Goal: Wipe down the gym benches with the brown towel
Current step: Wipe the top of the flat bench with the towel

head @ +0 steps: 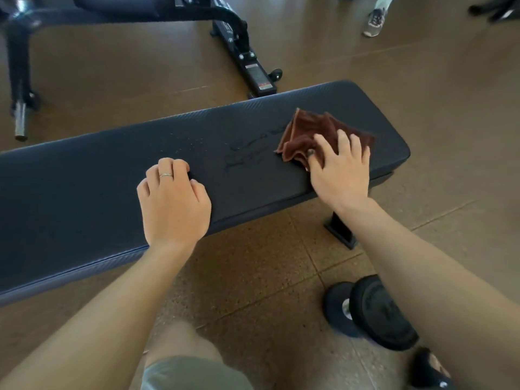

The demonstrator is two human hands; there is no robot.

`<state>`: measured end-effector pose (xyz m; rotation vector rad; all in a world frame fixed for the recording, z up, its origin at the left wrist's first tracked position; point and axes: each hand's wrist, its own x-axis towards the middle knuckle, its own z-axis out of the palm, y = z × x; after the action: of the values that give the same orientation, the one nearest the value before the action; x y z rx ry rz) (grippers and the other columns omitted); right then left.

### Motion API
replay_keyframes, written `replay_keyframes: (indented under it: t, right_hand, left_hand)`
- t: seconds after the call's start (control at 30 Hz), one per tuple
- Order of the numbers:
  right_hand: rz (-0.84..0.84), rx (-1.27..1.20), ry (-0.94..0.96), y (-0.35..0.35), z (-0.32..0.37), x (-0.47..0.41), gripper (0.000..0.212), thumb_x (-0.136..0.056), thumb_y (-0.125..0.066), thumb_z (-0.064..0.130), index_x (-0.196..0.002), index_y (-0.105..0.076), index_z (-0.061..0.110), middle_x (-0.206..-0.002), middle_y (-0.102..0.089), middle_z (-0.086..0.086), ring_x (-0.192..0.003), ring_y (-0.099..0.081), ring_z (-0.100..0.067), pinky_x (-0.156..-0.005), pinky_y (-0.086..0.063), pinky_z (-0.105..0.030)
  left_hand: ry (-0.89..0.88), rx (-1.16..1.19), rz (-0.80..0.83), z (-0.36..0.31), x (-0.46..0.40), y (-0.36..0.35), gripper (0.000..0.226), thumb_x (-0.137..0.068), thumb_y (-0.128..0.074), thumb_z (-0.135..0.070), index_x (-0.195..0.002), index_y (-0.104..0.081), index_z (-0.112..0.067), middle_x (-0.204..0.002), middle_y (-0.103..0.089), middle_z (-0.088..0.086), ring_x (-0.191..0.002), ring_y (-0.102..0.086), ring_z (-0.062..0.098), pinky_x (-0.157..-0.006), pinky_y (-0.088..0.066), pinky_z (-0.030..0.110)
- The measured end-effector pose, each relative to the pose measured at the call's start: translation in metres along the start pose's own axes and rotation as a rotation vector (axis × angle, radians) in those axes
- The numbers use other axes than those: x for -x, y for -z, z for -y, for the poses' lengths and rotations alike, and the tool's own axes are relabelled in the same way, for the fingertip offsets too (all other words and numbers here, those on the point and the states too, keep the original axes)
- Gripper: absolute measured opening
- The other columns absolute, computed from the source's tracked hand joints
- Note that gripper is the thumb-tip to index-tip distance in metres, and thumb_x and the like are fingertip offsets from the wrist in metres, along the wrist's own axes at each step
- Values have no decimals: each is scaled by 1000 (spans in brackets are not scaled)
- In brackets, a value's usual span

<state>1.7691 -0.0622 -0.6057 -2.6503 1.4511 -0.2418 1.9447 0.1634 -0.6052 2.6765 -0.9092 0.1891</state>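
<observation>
Brown towel (318,133) pressed flat under the spread right hand (340,170), left hand (173,198) rested beside it, fingers curled, nothing held, on the bench surface (84,175)

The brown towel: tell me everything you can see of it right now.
The brown towel is a dark reddish-brown terry cloth with a lighter hemmed edge, crumpled into loose folds rather than spread flat. It lies on the padded top of the dark flat bench, near its right end. The right hand presses on its near part with spread fingers. Wet streaks mark the pad just left of it. The left hand rests on the bench, apart from it.
</observation>
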Motion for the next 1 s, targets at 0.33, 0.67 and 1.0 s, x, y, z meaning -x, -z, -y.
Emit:
replay_keyframes:
  t: [0.33, 0.67, 1.0]
  right_hand:
    - [-13, -87, 526, -17, 105, 68, 45, -107, -39, 49, -147, -54, 35, -159, -46, -5, -150, -35, -31, -125, -24, -53]
    - [58, -41, 259, -14, 67, -15, 55, -107, -23, 55, -158, -36, 38, -171, -23, -7, -159, -13, -34, -129, -7, -56]
    - [138, -73, 791, -26, 139, -22, 52, -106, -31, 58, -154, -43, 41, -168, -31, -3, -157, -20, -31, -128, -10, -53]
  left_hand:
    - [5, 0, 37, 1, 1, 3, 27, -101, -43, -22, -124, -54, -12, -130, -54, 9, -123, -49, 32, -108, -40, 49]
    - [35, -9, 10, -2, 0, -2, 25, -101, -46, -22, -122, -57, -14, -128, -57, 7, -123, -52, 30, -107, -43, 46]
    - [101, -23, 31, -7, -2, 0, 29, -101, -43, -22, -125, -54, -12, -130, -56, 10, -122, -52, 32, -109, -43, 48]
